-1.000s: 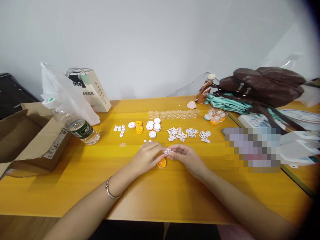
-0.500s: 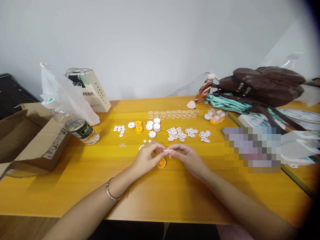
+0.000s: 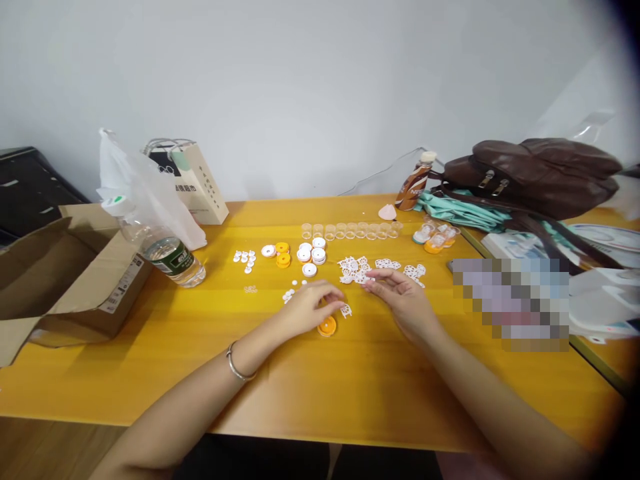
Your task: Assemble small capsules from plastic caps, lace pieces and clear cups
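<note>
While both hands' grips hang loose and empty, the left hand (image 3: 307, 308) could brush the small white lattice piece (image 3: 345, 310) off beside the round orange cap (image 3: 327, 326) as the right hand (image 3: 400, 299) nears the tabletop (image 3: 150, 347) middle.

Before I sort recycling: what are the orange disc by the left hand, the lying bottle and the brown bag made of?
Orange disc: likely moulded plastic, smooth with an even colour. Bottle: clear thin plastic, see-through. Bag: leather or imitation, with a soft sheen and creases.

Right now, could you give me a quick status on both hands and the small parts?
Left hand resting over orange disc, small white piece lying beside it. Right hand open, fingertips at white lattice pieces. Nothing between the hands.
</note>
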Tool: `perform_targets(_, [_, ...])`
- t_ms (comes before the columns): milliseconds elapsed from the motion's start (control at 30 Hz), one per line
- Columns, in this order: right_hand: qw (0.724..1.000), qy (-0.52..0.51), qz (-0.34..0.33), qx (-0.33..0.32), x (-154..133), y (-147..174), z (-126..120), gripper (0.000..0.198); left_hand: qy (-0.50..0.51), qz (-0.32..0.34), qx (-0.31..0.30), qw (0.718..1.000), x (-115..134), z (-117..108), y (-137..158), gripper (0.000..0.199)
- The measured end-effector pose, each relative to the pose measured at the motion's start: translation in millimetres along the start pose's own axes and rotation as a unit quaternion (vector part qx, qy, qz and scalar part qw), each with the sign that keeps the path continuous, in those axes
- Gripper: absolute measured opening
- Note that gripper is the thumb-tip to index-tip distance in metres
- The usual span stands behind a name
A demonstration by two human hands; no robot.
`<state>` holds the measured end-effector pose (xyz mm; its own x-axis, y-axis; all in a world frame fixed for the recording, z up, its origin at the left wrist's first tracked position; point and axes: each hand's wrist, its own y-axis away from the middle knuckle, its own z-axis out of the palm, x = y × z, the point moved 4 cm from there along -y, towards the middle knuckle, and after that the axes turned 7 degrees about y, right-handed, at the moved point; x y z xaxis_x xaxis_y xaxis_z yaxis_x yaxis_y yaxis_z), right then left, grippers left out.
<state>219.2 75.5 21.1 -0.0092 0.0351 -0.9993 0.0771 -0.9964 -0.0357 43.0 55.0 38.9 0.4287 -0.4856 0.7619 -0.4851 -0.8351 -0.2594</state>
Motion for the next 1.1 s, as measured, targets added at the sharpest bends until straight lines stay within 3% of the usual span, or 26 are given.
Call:
perform_targets(167, [0.999, 0.025, -0.022, 0.001, 0, 0, 3, 0.03, -0.075, -0.005, -0.103, 0.992, -3, 22, -22, 0.011])
perform_targets(300, [0.999, 0.031, -0.026, -0.01, 0, 2, 5, 0.035, -0.085, 0.006, -0.12, 0.989, 3, 22, -26, 0.008])
perform_targets(600, [0.993, -0.013, 0.07, -0.095, 7, 14, 28, 0.024, -0.003, 0.04, 0.026, 0.999, 23, -33, 26, 0.015])
perform_targets(867, [0.981, -0.011, 0.097, -0.169, 1, 18, 65, 0.023, 0.161, 0.042, 0.121, 0.979, -2, -49, 38, 0.014])
perform_targets(1100, [0.975, -0.053, 0.086, -0.197, 9, 11, 71, 0.025, 0.107, 0.108, 0.138, 0.979, 3, -49, 43, 0.014])
